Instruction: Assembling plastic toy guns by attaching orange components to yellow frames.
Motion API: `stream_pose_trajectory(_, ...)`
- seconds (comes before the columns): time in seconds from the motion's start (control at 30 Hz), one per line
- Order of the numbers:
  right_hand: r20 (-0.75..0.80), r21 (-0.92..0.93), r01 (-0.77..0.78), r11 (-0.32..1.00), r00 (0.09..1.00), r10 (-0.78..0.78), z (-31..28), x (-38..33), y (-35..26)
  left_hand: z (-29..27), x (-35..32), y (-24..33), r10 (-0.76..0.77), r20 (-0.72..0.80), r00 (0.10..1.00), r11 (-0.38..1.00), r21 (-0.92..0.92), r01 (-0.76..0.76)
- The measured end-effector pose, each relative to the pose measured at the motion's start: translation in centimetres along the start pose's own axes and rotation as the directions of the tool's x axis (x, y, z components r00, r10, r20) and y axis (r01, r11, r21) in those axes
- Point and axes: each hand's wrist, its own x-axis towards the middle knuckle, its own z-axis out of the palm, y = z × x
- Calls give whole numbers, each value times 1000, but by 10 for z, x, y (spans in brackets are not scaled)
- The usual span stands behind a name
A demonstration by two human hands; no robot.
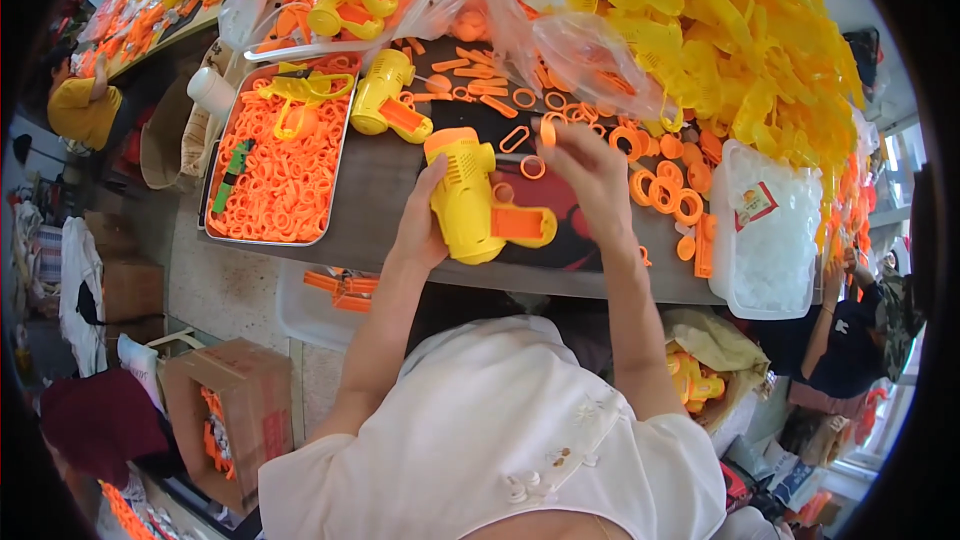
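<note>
Above table (372,220): left hand (423,215) clasping one yellow housing (463,195); right hand (598,178) pinching one ring (548,131).

Held in left hand (424,212): yellow shell (460,202), vented, orange at top end, nearly upright, with orange-inset handle (525,226) to the right. Pinched in right hand (597,175): orange ring (547,131), turned partly edge-on, apart from shell.

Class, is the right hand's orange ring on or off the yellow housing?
Off: the right hand holds the ring, visibly apart from the housing.
</note>
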Motion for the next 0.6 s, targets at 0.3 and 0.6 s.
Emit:
stream_pose_trajectory(0.3, -186, -486, 298, 821, 883, -430, 27, -61, -13, 39, 18, -24, 256, -21, 966, 947, 206, -246)
stream_pose_trajectory(0.6, -285, -506, 272, 819, 843, -456, 42, -61, 21, 37, 12, -48, 452, 24, 892, 779, 477, -407)
